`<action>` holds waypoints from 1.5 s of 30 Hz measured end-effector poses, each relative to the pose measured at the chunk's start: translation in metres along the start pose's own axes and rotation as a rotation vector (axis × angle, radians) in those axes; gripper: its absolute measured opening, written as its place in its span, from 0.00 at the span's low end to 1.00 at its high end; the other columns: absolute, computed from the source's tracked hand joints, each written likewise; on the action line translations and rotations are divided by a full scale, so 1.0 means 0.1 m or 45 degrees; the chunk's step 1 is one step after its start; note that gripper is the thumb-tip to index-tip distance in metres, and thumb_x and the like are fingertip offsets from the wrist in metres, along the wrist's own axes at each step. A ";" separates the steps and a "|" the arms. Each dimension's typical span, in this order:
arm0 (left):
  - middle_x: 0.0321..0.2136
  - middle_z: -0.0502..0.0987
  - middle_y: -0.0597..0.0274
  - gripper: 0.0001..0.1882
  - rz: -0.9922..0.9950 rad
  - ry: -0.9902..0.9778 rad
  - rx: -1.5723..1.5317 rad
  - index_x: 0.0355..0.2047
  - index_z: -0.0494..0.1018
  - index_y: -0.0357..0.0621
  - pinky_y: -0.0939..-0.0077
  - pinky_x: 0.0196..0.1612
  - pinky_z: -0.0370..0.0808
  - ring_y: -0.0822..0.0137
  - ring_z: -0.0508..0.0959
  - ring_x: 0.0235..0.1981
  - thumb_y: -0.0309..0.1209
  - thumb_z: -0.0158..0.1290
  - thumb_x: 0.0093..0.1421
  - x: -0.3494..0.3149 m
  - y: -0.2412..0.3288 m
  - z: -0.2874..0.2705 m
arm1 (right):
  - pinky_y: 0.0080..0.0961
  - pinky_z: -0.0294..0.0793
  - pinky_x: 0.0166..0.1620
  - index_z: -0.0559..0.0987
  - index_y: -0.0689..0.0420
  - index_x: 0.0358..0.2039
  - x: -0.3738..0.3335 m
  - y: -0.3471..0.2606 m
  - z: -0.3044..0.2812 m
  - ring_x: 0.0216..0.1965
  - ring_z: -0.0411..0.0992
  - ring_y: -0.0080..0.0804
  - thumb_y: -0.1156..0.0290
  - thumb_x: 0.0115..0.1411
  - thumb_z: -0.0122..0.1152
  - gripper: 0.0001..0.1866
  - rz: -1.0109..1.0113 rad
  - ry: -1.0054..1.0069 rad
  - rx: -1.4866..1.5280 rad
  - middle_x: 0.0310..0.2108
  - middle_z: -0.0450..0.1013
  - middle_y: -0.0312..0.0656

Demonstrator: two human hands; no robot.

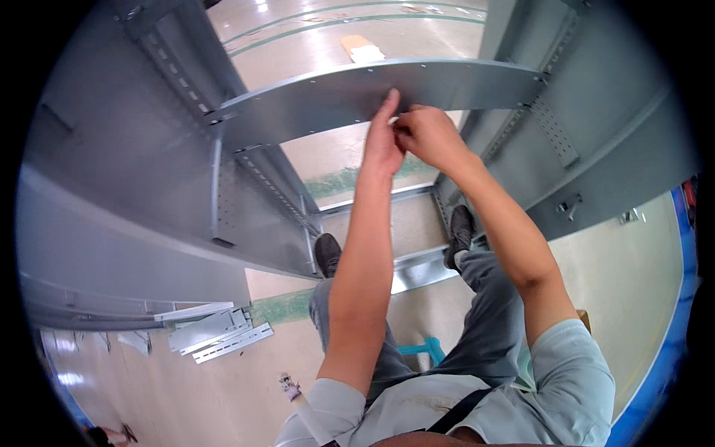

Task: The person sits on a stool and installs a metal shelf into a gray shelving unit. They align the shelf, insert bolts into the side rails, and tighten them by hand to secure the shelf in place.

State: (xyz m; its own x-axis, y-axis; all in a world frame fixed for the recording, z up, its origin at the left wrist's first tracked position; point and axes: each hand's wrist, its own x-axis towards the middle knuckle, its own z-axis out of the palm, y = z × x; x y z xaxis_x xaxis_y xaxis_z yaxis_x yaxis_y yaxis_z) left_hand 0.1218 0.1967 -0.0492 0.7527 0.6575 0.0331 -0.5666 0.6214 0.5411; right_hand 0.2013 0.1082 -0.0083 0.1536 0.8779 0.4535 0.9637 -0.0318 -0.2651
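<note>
My left hand (384, 145) and my right hand (430, 135) meet in front of the grey metal crosspiece (320, 100), a wide plate spanning the two cabinet sides. The left thumb points up along the plate's face, while the other left fingers curl in toward my right hand. My right fingers are bent and pinched together at the left fingertips. Whatever lies between the fingers is too small or hidden to make out. Both hands sit near the plate's lower edge, around its middle; whether they touch it I cannot tell.
Tall grey metal panels rise at left (112, 141) and right (611, 112), with slotted uprights and perforated brackets (553, 134). A metal base rail (424, 270) crosses by my shoes. Loose metal strips (216, 331) lie on the floor at left. A turquoise stool (423, 348) shows between my legs.
</note>
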 end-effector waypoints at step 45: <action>0.36 0.74 0.70 0.20 -0.144 -0.468 -0.022 0.42 0.73 0.43 0.83 0.45 0.72 0.78 0.73 0.38 0.48 0.56 0.66 0.18 -0.01 -0.38 | 0.20 0.81 0.37 0.82 0.67 0.40 -0.17 0.06 0.04 0.29 0.78 0.26 0.72 0.64 0.62 0.10 0.525 0.326 2.107 0.30 0.79 0.43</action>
State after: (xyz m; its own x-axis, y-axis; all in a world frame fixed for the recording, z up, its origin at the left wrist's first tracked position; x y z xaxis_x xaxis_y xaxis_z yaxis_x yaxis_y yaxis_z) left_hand 0.1235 0.2243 -0.0808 0.8791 0.3897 0.2744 -0.4761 0.6907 0.5442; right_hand 0.2038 0.0947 -0.0209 0.4997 0.8414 0.2057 -0.3503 0.4135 -0.8404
